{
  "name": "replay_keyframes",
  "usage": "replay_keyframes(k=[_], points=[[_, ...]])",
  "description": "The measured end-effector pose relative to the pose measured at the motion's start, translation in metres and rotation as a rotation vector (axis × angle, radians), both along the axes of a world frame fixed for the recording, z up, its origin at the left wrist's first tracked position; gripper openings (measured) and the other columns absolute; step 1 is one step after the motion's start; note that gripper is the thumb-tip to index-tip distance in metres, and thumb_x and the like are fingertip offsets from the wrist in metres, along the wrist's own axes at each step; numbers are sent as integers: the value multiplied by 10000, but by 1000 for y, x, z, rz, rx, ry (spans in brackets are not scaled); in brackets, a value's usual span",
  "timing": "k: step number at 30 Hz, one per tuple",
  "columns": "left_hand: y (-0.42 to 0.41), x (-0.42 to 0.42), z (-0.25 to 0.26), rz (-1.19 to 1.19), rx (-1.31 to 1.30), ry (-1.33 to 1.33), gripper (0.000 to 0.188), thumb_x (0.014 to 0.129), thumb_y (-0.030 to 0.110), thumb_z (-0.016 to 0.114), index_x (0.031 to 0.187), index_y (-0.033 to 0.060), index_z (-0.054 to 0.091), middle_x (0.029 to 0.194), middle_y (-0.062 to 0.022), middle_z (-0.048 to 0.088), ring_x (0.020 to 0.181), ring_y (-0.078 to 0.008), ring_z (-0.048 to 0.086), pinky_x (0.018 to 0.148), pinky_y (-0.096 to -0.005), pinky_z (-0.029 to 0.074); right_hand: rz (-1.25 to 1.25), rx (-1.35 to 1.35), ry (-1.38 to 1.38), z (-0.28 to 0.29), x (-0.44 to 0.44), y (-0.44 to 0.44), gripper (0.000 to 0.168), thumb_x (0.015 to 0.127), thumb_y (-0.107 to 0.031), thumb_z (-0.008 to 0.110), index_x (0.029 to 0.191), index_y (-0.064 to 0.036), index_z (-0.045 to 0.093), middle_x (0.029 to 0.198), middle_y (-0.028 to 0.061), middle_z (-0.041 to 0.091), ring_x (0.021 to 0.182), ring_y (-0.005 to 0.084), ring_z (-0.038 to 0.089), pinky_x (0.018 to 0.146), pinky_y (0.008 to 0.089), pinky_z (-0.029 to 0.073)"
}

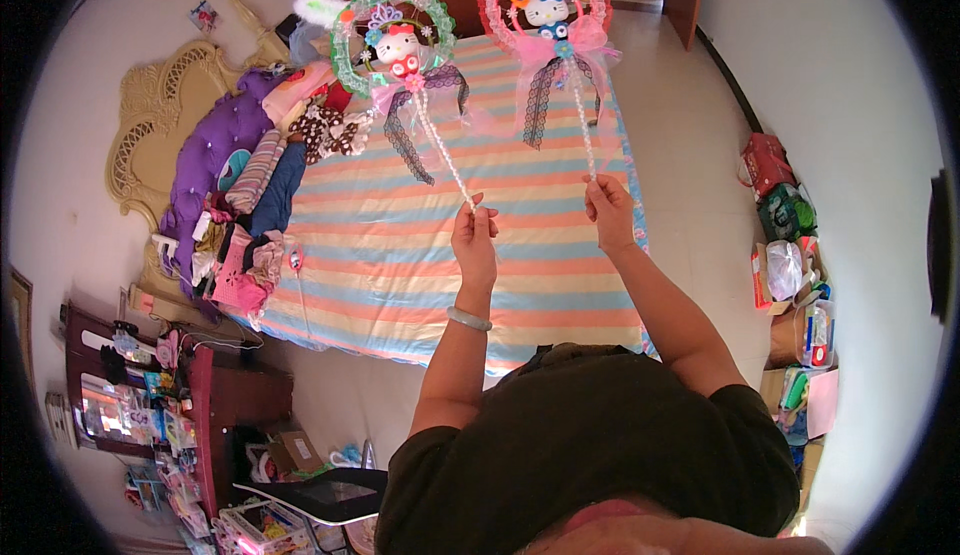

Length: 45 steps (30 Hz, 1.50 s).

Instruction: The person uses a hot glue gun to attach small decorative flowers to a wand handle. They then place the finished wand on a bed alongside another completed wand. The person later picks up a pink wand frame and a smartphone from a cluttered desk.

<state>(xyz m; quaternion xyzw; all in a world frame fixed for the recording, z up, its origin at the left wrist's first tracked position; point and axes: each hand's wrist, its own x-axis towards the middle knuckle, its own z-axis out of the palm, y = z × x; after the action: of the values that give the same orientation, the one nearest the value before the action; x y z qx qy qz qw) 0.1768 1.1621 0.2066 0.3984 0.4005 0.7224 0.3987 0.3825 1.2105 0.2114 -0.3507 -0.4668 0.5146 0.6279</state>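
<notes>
My left hand [475,236] grips the lower end of a beaded stick on a green-rimmed wand [448,151]. A white Hello Kitty figure with a red bow [397,45] sits inside its ring, under a small tiara. My right hand [609,210] pinches the stick of a pink-rimmed wand [583,124], whose ring frames a Hello Kitty figure in blue [547,11]. Black lace and pink tulle ribbons hang from both. Fluffy white ear-shaped pieces [319,6] rise by the rings. The two wands are held up side by side over the bed.
Below lies a bed with a striped sheet [450,270]. Folded clothes [251,255] and a purple tufted cushion [202,157] line its left side, by a carved headboard [165,97]. A small wand [297,262] lies near them. Bags [769,161] and boxes [784,337] stand along the right wall.
</notes>
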Motion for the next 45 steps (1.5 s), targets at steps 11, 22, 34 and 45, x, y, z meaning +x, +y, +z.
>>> replay_keyframes(k=[11, 22, 34, 45], points=[[-2, 1, -4, -10, 24, -39, 266, 921, 149, 472, 1158, 34, 497, 804, -17, 563, 596, -46, 396, 527, -181, 332, -11, -14, -31, -5, -1, -5, 143, 895, -123, 500, 962, -20, 574, 618, -30, 454, 487, 26, 366, 409, 177, 282], [-15, -3, -1, 18, -8, -35, 259, 914, 148, 484, 1144, 29, 498, 793, -17, 576, 580, -43, 407, 524, -182, 347, -16, -37, -67, -5, -8, -16, 134, 883, -122, 523, 943, -17, 581, 614, -23, 470, 486, 25, 386, 406, 175, 292], [-34, -1, 2, 65, -30, -43, 248, 914, 130, 476, 1130, 12, 502, 782, -21, 570, 562, -40, 393, 498, -183, 324, 65, -91, 43, -7, -8, -26, 122, 864, -116, 543, 910, -13, 591, 614, -9, 491, 480, 31, 400, 404, 182, 309], [-44, -1, -4, 126, -6, -135, 218, 900, 127, 502, 1077, 6, 545, 754, -16, 567, 528, -22, 374, 454, -169, 294, 80, -99, 14, -12, -10, -29, 111, 852, -95, 537, 906, -9, 579, 602, -8, 476, 476, 45, 394, 412, 192, 301]])
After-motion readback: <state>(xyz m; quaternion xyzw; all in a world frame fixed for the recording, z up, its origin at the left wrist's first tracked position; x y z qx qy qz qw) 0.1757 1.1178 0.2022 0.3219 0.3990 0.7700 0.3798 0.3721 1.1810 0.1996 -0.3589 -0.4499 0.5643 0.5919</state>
